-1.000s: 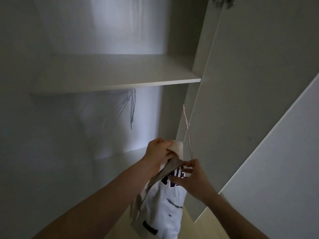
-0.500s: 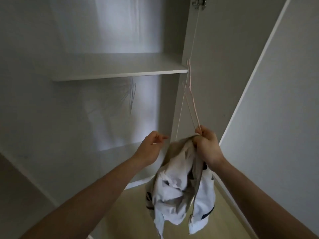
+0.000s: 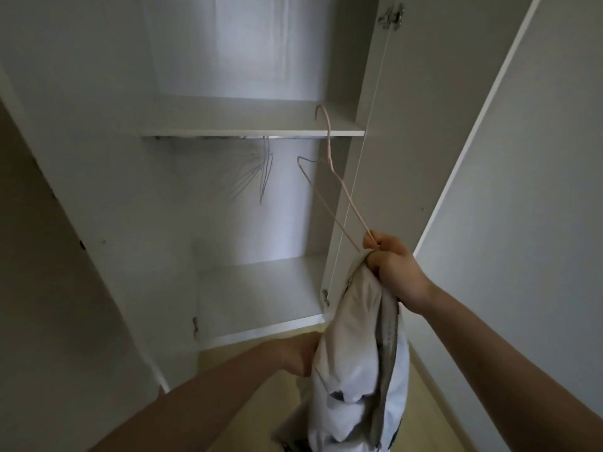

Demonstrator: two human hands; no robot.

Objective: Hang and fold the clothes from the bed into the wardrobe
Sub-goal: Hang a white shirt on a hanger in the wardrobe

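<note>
The left hand point(image 3: 301, 355) has dropped from beside the right since half a second ago and now sits low in the centre of the frame, its fingers hidden behind a hanging white jacket point(image 3: 359, 370), so its grip cannot be told. The right hand point(image 3: 393, 265), at right of centre, has the jacket's bunched top and the lower wires of a pink wire hanger point(image 3: 329, 158) clenched together in its fist. The hanger slants up and left from the fist, and its hook now shows in front of the edge of the wardrobe shelf point(image 3: 254, 132) at upper centre. The jacket hangs limp from the fist down to the bottom edge of the frame, a grey zip strip running down its right side and dark trim showing near its hem.

Under the shelf, a few bare grey wire hangers point(image 3: 264, 171) hang from a rail in the open wardrobe point(image 3: 98, 158), left of the pink hanger. The wardrobe's white floor panel point(image 3: 261, 295) lies at mid-frame. An open wardrobe door point(image 3: 424, 125) stands behind the right hand, a metal hinge point(image 3: 391, 16) at its top in the upper right. Pale wood flooring point(image 3: 430, 402) shows along the bottom of the frame
</note>
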